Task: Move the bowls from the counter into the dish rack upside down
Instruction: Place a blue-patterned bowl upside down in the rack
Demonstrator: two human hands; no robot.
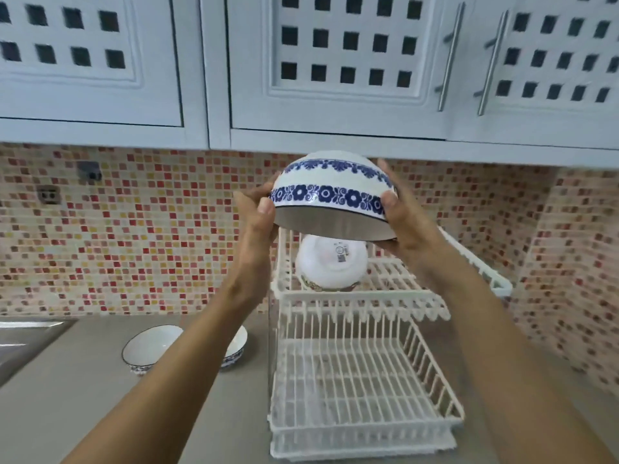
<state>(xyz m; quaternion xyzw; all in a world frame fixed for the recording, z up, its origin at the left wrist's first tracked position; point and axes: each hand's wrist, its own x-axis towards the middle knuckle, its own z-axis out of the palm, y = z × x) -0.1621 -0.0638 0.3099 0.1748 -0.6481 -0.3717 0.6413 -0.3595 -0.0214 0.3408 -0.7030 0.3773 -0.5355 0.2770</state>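
A white bowl with blue flower bands [330, 189] is held upside down, slightly tilted, above the top tier of the cream two-tier dish rack [365, 304]. My left hand [256, 212] grips its left rim and my right hand [403, 219] grips its right rim. Under it, a white bowl [330, 262] lies upside down on the top tier. Two more blue-patterned bowls stand upright on the counter: one [150, 346] left of my left forearm, the other [236, 349] partly hidden behind that forearm.
The rack's lower tier [355, 383] holds nothing. A sink edge [23, 336] shows at far left. White wall cabinets [335, 95] hang low just above the held bowl. Mosaic tile backsplash [150, 229] lies behind the grey counter [83, 396].
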